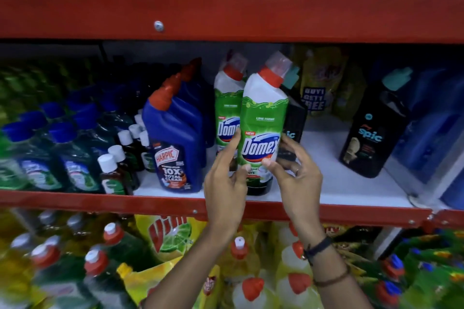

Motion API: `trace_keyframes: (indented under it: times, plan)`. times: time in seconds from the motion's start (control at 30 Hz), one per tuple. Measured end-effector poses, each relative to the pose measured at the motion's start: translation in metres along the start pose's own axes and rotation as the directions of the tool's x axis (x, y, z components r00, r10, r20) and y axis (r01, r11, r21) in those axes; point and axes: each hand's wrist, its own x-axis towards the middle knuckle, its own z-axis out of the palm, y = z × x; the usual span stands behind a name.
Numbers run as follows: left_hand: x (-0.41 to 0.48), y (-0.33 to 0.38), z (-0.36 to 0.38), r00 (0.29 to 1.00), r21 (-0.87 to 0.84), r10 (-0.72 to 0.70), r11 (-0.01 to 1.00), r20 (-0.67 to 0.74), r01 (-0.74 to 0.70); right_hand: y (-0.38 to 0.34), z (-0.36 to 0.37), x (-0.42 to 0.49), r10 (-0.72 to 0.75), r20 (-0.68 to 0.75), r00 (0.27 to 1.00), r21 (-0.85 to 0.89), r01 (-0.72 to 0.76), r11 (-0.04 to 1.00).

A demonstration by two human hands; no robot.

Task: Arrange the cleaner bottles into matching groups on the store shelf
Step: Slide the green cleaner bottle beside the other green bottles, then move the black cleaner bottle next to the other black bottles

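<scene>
- Both hands grip one green-and-white Domex bottle [263,130] at the front of the middle shelf [339,190]: the left hand [226,183] presses its fingers and thumb against the bottle's left side, and the right hand [296,173] wraps the right side, thumb laid across the lower label.
- Held this way, the bottle stands nearly upright with its red-capped neck slanting up to the right; its dark base sits at or just above the white shelf board, and which of the two cannot be told.
- Just behind and to its left stands a second Domex bottle [227,108] of the same kind, partly hidden by the front one.
- Left of the pair stands a blue Harpic bottle [175,148] with a red cap, more blue bottles lined up behind it.
- Directly behind the held bottle on its right is a black Spic bottle [293,120], mostly hidden; another black Spic bottle [371,133] with a teal cap stands well apart to the right, bare shelf between them.
- Small brown bottles with white caps [113,170] and green bottles with blue caps [60,155] fill the shelf's left end.
- On the right wrist sit a dark band and a thin bracelet [324,258].
</scene>
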Motion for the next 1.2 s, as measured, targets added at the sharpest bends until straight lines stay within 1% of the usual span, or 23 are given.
trace_keyframes:
  times: [0.07, 0.23, 0.37, 0.47, 0.6, 0.7, 0.77, 0.87, 0.93, 0.97, 1.03, 1.07, 1.13, 1.2]
  plan:
    - [0.003, -0.006, -0.01, 1.0, 0.02, -0.006, 1.0, -0.015, 0.006, 0.001, 0.015, -0.001, 0.009, 0.015, 1.0, 0.018, -0.009, 1.0]
    - [0.009, -0.022, -0.026, 0.998, -0.003, -0.051, 0.999, -0.024, 0.051, 0.001, 0.041, -0.003, -0.001, 0.035, 0.999, 0.03, 0.0, 1.0]
    - [0.013, -0.031, -0.028, 0.998, -0.002, -0.061, 0.998, -0.016, 0.061, 0.003, 0.051, -0.001, 0.008, 0.03, 1.0, 0.017, -0.008, 1.0]
    - [0.013, -0.033, -0.026, 0.998, 0.037, -0.051, 0.998, -0.021, 0.052, 0.009, 0.051, -0.001, 0.021, 0.026, 0.999, 0.008, -0.021, 1.0]
    - [0.007, -0.033, -0.025, 1.0, 0.077, 0.011, 0.997, -0.006, -0.011, 0.011, 0.049, -0.002, 0.023, 0.041, 0.999, -0.021, -0.023, 1.0]
    - [0.0, -0.029, -0.02, 0.999, 0.096, 0.052, 0.994, 0.001, -0.051, 0.01, 0.044, -0.001, 0.015, 0.091, 0.996, -0.03, -0.013, 0.999]
    - [-0.006, -0.022, -0.014, 0.993, 0.089, 0.121, 0.989, -0.018, -0.118, 0.008, 0.037, -0.002, 0.005, 0.104, 0.995, -0.021, -0.003, 1.0]
    - [-0.015, -0.01, 0.002, 0.965, 0.049, 0.26, 0.965, -0.032, -0.258, 0.005, 0.014, -0.004, -0.017, 0.032, 0.999, -0.024, 0.018, 1.0]
    - [-0.019, 0.0, 0.017, 0.943, 0.003, 0.333, 0.943, 0.007, -0.333, 0.002, -0.008, -0.003, -0.07, -0.06, 0.996, -0.06, 0.067, 0.996]
    - [-0.02, 0.006, 0.026, 0.936, -0.024, 0.349, 0.937, 0.039, -0.348, 0.0, -0.02, -0.002, -0.112, -0.113, 0.987, -0.103, 0.1, 0.99]
    - [-0.021, 0.017, 0.047, 0.938, -0.088, 0.328, 0.944, 0.114, -0.319, 0.0, -0.048, 0.003, -0.186, -0.215, 0.959, -0.209, 0.141, 0.968]
    - [-0.021, 0.023, 0.059, 0.943, -0.129, 0.289, 0.954, 0.164, -0.27, 0.001, -0.062, 0.006, -0.205, -0.261, 0.943, -0.246, 0.14, 0.959]
    - [-0.021, 0.032, 0.084, 0.936, -0.222, 0.186, 0.968, 0.299, -0.121, 0.007, -0.089, 0.014, -0.21, -0.337, 0.918, -0.31, 0.102, 0.945]
    - [-0.016, 0.041, 0.111, 0.9, -0.266, 0.088, 0.963, 0.428, 0.033, 0.014, -0.112, 0.022, -0.193, -0.379, 0.905, -0.366, 0.045, 0.93]
